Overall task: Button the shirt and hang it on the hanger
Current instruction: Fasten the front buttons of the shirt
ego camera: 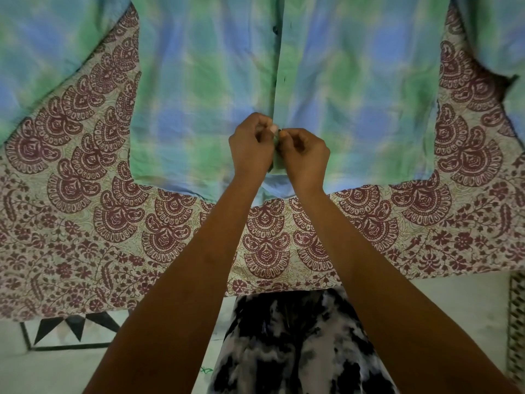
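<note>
Spread across the bed is a cream cotton sheet block-printed with maroon paisley fans (85,223), and on it lies the green-and-blue checked cotton shirt (199,81), front up, hem toward me, its sleeves running off both sides. From the head camera, the only view I have, my left hand (251,146) and my right hand (305,156) meet at the front placket near the hem. Both are curled nearly closed: the left fingers pinch the placket edge, the right fingers pinch cloth at a small dark button (282,134). Whether the button has passed its hole I cannot tell.

Higher up, another dark button (275,29) sits beside the seam, seemingly still undone. No hanger is in sight.

The risks, as I judge them: the small button could slip from my pinch, or I might feed it into the wrong hole, leaving the two fronts uneven. Tugging the loose fabric could also bunch the shirt.
</note>
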`<state>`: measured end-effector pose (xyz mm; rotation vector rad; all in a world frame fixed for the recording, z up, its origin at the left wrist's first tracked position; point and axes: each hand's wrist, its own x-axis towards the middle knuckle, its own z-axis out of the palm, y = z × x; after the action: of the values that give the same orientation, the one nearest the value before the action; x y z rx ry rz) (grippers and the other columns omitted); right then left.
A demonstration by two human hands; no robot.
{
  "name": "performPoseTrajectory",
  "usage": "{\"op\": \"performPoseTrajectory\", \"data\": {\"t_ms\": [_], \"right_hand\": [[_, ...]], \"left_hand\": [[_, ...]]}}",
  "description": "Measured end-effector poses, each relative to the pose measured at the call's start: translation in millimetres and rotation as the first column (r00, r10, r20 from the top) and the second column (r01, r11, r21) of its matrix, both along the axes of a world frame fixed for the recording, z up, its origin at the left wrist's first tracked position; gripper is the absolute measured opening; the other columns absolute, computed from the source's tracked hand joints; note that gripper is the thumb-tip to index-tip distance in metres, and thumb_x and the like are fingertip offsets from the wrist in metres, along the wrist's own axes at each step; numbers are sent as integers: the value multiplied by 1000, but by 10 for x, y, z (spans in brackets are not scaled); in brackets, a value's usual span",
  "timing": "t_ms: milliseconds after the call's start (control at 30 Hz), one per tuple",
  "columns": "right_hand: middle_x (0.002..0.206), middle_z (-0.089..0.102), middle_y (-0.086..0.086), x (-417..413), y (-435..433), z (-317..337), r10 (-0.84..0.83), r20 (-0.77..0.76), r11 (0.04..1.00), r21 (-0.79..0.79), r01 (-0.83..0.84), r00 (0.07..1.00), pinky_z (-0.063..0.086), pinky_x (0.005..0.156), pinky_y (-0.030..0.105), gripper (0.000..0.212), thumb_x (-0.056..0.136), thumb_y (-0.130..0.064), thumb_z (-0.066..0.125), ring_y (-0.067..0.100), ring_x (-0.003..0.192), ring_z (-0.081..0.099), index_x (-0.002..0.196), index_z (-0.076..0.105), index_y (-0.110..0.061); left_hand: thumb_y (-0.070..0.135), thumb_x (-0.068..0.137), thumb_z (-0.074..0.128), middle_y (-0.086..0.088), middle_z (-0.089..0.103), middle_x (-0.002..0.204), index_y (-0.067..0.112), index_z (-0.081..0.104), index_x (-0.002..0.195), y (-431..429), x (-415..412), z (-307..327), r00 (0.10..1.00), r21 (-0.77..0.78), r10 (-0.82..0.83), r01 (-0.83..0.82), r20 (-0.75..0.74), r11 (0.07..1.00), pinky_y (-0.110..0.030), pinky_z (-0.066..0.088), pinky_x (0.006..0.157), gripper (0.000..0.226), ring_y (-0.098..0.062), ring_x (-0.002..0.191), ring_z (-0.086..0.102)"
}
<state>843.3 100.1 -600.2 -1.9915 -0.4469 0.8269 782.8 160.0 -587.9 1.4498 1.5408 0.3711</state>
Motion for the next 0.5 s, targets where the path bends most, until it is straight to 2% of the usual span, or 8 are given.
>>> {"op": "performPoseTrajectory", "data": {"t_ms": [100,133,167,233,300,333,400,500], "right_hand": [[74,72,10,41,46,37,67,70,997,-50,-64,995,44,60,16,17,84,-12,59,12,63,59,79,72,-3],[70,70,11,50,59,32,72,70,996,-65,-68,995,42,57,18,18,83,-11,58,12,60,56,74,71,-3],[65,68,12,64,71,15,59,37,995,-78,-56,998,41,56,20,19,83,-10,58,12,57,53,69,69,-2],[57,63,7,99,91,-21,-14,-124,996,-87,3,992,44,60,25,21,83,-8,58,13,56,51,64,67,-5],[60,62,4,139,91,-45,-61,-273,996,-85,39,960,51,67,32,18,84,-6,58,15,60,55,70,69,-6],[64,64,5,156,82,-46,-50,-284,996,-82,28,957,53,71,34,17,84,-6,57,17,63,58,75,70,-4],[74,68,9,177,51,-30,22,-181,998,-59,-33,983,54,76,33,14,85,-7,58,19,69,63,82,71,-3],[83,72,11,192,12,-13,176,38,984,-28,-175,984,54,77,25,12,83,-11,64,14,73,64,89,71,-3]], "left_hand": [[7,85,57,1,62,74,5,63,88,14,-8,-17,999,27,-47,47,-16,999,-1,36,57,7,-12,68,57],[7,85,57,1,62,74,5,63,88,17,-9,-21,998,28,-59,59,-21,998,-1,36,56,7,-12,67,56],[7,86,57,1,61,73,6,63,88,17,-8,-23,997,29,-67,68,-26,997,-1,35,56,7,-13,66,56],[8,86,57,0,61,73,6,63,88,18,-8,-29,998,18,-57,58,-32,998,-2,35,56,6,-12,65,54],[8,86,59,0,62,76,6,64,88,18,-16,-38,999,-9,-26,26,-26,1000,-4,37,59,6,-9,67,54],[9,86,60,1,63,78,7,64,89,18,-20,-45,1000,-26,-20,19,-23,999,-7,40,61,6,-9,68,55],[10,85,61,0,65,80,6,65,91,24,-25,-58,999,-50,-26,25,-23,998,-14,43,66,7,-10,71,56],[9,84,62,-3,65,79,6,65,91,60,-39,-45,998,-44,-55,54,-30,998,-13,44,67,8,-12,71,57]]}}
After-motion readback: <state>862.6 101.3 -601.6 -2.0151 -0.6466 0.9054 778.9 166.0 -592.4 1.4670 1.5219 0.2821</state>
